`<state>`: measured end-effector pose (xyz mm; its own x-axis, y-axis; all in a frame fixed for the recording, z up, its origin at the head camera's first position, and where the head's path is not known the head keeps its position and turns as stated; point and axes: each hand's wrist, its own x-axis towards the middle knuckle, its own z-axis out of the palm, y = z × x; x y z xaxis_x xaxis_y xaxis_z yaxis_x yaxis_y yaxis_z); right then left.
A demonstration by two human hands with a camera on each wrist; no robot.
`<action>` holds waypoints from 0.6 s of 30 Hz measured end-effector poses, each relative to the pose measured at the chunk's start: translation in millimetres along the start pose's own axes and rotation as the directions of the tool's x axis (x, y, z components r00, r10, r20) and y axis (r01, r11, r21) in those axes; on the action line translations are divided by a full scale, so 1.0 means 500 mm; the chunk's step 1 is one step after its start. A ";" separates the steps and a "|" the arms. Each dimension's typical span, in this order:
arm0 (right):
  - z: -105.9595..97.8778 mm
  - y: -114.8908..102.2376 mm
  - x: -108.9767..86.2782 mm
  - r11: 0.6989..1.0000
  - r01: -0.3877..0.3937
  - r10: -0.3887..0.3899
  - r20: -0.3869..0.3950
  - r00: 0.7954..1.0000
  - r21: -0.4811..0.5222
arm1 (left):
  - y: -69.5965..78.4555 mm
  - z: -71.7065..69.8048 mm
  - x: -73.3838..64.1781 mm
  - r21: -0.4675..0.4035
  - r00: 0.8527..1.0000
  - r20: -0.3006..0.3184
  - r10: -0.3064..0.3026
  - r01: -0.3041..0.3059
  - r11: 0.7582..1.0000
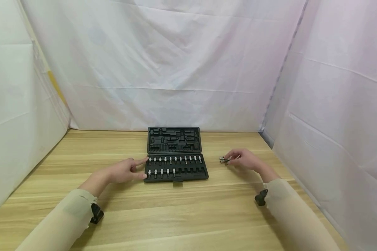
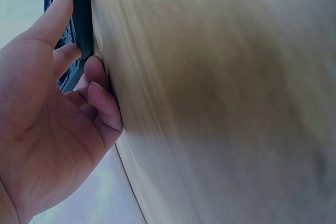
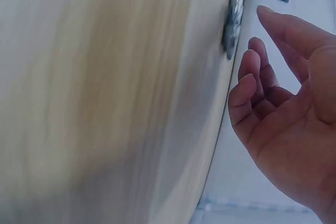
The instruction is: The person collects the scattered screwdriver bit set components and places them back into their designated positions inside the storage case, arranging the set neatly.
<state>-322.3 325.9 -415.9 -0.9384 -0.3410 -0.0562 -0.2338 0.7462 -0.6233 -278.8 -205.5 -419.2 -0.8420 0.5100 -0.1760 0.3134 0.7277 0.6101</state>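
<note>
A black plastic case [image 1: 193, 177] lies unfolded on the wooden table, its moulded lid [image 1: 175, 140] leaning back. Silvery socket bits [image 1: 161, 173] stand in two rows in its lower half; the front row has them in its left part. At the case's left edge, my left hand [image 1: 124, 170] touches it with extended thumb and index finger, the other fingers bent under. Several loose socket bits [image 3: 232, 27] lie on the table right of the case. My right hand [image 3: 286, 95] hovers beside them, fingers loosely bent and thumb apart, nothing visible between them.
The wooden table [image 1: 163, 216] reaches toward me in front of the case. White sheeting [image 1: 163, 69] hangs behind the table and along both sides. Each wrist carries a small black device [image 1: 260, 197].
</note>
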 end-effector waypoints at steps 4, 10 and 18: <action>-0.007 0.016 -0.010 1.000 -0.007 0.007 0.003 1.000 -0.029 | -0.002 0.002 0.001 0.007 1.000 -0.002 0.005 -0.005 1.000; -0.009 0.025 -0.013 0.998 -0.051 0.052 0.024 0.998 -0.038 | -0.006 0.003 0.004 0.011 1.000 0.002 -0.001 0.001 1.000; -0.004 0.025 -0.011 0.999 -0.045 0.046 0.053 0.998 -0.021 | -0.006 0.002 0.004 0.010 1.000 0.002 -0.002 0.002 1.000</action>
<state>-320.5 338.1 -421.8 -0.9334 -0.3360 -0.1258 -0.1967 0.7726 -0.6037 -281.0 -206.2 -422.4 -0.8419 0.5092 -0.1786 0.3161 0.7336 0.6017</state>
